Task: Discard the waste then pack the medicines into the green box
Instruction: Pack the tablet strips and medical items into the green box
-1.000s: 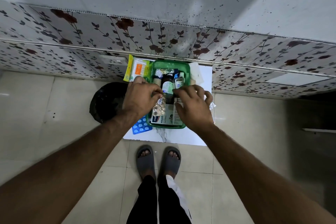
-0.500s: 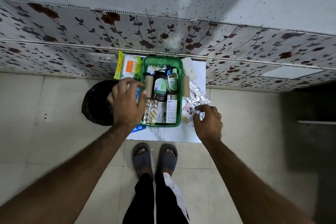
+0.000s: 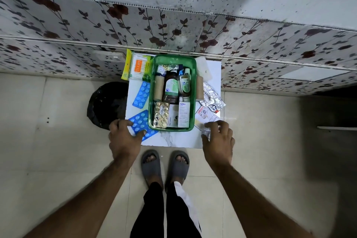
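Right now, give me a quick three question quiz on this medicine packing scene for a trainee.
1. True or false: the gold blister pack lies inside the green box.
2. Which hand touches a blue blister pack? A left hand, B right hand.
3. Fill in: the black bin sits on the table's ____ side.

Key: 1 true. 2 A. 3 left.

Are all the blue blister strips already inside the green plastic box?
No: two blue blister strips lie on the white tabletop, left of the green plastic box, with the left hand touching the nearer one.
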